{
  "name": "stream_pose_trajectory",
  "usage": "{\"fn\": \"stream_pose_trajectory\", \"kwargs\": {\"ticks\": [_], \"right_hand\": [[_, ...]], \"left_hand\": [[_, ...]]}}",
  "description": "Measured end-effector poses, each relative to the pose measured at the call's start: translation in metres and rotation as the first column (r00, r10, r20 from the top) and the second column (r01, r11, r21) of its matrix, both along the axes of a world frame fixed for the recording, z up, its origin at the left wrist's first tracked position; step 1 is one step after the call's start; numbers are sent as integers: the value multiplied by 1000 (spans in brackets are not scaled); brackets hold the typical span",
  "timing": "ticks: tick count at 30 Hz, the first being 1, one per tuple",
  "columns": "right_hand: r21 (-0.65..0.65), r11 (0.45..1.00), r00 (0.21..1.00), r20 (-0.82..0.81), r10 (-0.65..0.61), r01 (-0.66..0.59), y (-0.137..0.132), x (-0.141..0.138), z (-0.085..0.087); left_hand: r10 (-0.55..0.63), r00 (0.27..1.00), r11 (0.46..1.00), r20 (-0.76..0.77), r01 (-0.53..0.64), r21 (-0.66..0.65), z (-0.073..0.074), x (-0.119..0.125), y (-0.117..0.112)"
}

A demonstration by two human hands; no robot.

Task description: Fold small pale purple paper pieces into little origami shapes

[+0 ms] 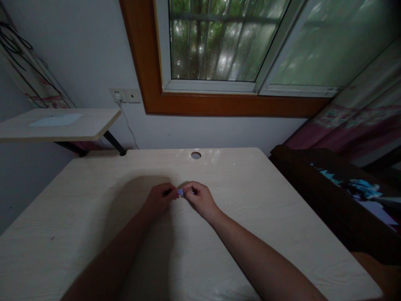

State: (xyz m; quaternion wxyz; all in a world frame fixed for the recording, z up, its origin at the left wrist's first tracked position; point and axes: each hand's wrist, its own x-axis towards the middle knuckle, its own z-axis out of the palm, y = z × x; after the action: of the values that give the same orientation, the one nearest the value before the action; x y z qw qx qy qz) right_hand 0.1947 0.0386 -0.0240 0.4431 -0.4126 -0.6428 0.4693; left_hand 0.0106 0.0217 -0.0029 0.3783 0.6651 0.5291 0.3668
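My left hand (160, 197) and my right hand (199, 198) meet over the middle of a pale wooden desk (94, 217). Both pinch a small pale blue-violet piece, perhaps folded paper (181, 192), between their fingertips. Only a sliver of it shows between the two hands. My forearms stretch in from the bottom edge and rest low over the desktop.
A round cable hole (196, 155) sits near the desk's far edge. A raised side shelf (59, 123) with a white sheet stands at the left. A wall socket (124, 95) and a window (225, 42) are behind. Dark furniture (338, 196) and a curtain stand at the right.
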Motion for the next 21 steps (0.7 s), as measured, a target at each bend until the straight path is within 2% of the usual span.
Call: {"fn": "stream_pose_trajectory", "kwargs": {"ticks": [6, 13, 18, 21], "right_hand": [[-32, 999, 999, -46, -26, 24, 1, -1, 3], [-113, 992, 991, -113, -67, 54, 5, 1, -1], [-94, 995, 994, -97, -42, 33, 4, 1, -1], [-16, 1000, 1000, -21, -11, 11, 2, 1, 2]], "left_hand": [[34, 999, 999, 39, -33, -28, 1, -1, 1], [156, 973, 988, 170, -155, -20, 1, -6, 4], [63, 995, 998, 82, -64, 10, 4, -1, 1], [-1, 1000, 1000, 15, 1, 23, 2, 0, 1]]}}
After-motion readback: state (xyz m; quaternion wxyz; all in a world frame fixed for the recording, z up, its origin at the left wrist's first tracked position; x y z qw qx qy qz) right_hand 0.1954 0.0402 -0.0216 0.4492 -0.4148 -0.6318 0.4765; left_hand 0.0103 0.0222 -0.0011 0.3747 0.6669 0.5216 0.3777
